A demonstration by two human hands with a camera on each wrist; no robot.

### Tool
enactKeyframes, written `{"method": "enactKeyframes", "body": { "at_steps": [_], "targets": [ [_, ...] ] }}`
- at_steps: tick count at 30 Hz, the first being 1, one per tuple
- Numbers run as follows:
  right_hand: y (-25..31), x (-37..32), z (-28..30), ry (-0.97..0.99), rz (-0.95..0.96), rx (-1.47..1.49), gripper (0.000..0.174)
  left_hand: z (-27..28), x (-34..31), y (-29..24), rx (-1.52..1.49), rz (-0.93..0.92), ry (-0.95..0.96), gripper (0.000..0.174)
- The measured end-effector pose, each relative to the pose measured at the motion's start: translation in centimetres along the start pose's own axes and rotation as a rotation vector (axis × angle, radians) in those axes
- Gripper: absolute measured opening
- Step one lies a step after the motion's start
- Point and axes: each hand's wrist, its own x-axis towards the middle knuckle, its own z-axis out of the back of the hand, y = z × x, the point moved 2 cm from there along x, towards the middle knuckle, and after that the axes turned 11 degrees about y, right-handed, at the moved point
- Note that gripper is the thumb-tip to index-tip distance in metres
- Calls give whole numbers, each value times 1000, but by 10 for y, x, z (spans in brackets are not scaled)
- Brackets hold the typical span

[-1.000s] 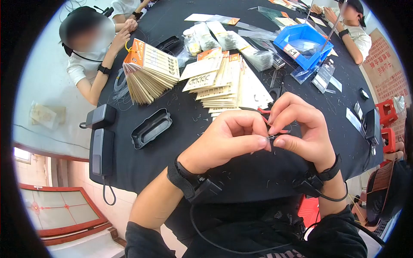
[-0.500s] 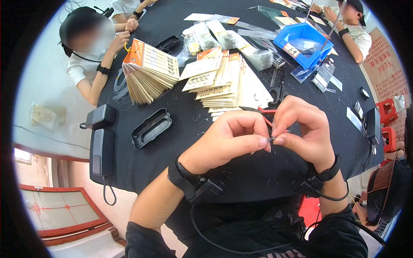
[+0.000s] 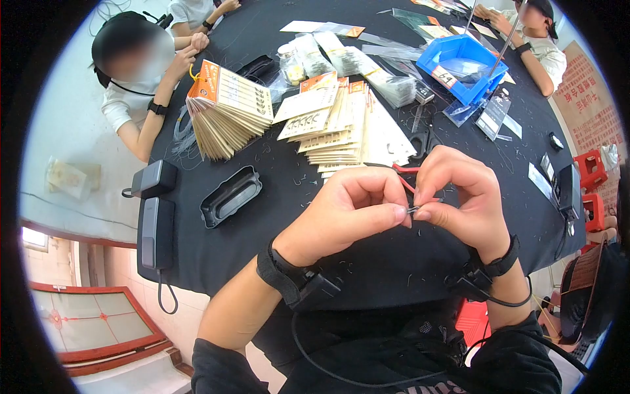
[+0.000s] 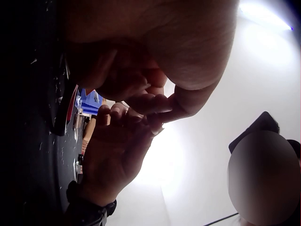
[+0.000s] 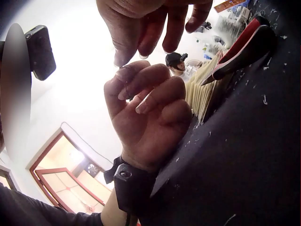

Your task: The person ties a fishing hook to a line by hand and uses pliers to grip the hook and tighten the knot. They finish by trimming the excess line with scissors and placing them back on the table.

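In the head view both hands meet over the front of the black table. My left hand (image 3: pixel 357 207) pinches a small, thin, dark metal piece (image 3: pixel 413 210) between thumb and forefinger, its other fingers curled in. From the other side, my right hand (image 3: pixel 462 194) holds the same piece between thumb and forefinger, fingertips close to the left ones. Most of the piece is hidden by the fingers. Red-handled pliers (image 3: pixel 408 170) lie on the cloth just behind the hands, partly covered by them; the right wrist view shows the pliers (image 5: pixel 240 52) beside the hands.
Behind the hands lie fanned stacks of printed cards (image 3: pixel 335 141) and another card bundle (image 3: pixel 226 111). A black tray (image 3: pixel 231 197) sits to the left. Scissors (image 3: pixel 426 139), a blue bin (image 3: pixel 462 65) and clear bags (image 3: pixel 394 85) are farther back. Bits of line litter the cloth. Other people sit around the table.
My right hand's fingers have shifted slightly, drawing closer together around the small metal piece. The left hand stays almost where it was.
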Motion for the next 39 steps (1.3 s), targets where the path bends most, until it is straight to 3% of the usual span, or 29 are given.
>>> {"method": "enactKeyframes", "body": {
  "at_steps": [17,39],
  "targets": [
    [1,0,-3,-49,12,-60,16,-4,3,4,56,22,10,17],
    [2,3,1,34,5,-102,21,1,1,7,42,14,-53,10]
  ]
}}
